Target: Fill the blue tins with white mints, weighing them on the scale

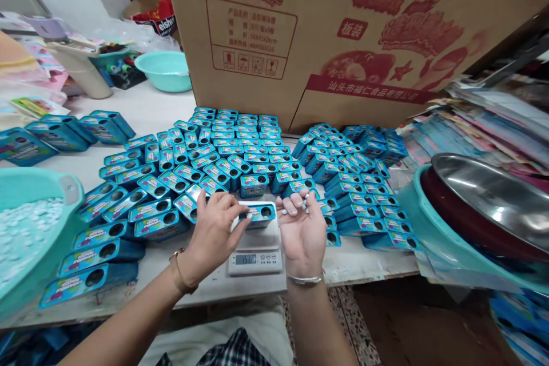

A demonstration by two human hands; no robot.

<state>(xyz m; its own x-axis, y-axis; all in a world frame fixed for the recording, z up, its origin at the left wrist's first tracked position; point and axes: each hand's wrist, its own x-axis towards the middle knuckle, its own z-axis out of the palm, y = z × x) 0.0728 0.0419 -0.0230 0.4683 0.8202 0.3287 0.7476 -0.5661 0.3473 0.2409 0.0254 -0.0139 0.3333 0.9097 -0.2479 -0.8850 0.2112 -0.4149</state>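
At nine o'clock the left hand's (218, 220) narrowed fingers perhaps touch the blue box (259, 217), likely light, stiff: take its sides. Right hand (302, 231), three o'clock, cups white pellets (306, 200).

A tall brown carton (257, 91) with red print stands along the far edge of the surface (92, 161). Near the far left corner are a turquoise bowl (165, 68) and a tapered beige container (83, 66). By the right edge, a steel bowl (497, 191) rests in a dark red bowl (450, 210), near piled printed sheets (480, 131).
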